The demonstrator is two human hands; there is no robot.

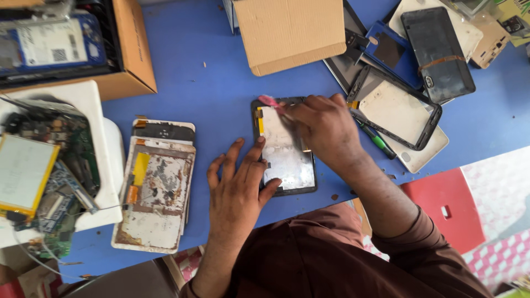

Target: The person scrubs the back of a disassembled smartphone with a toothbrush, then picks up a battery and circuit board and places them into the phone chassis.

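On blue table [210,83]: left hand [237,187] flat, fingers spread, pinning tablet frame [287,160]; right hand [323,124] fingers pinched on pink pry tool [270,101].

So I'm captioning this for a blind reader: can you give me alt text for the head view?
A person's left hand presses flat on an opened tablet on a blue table, while the right hand works a pink tool at its top edge. Stripped tablet panels, cardboard boxes and circuit boards lie around.
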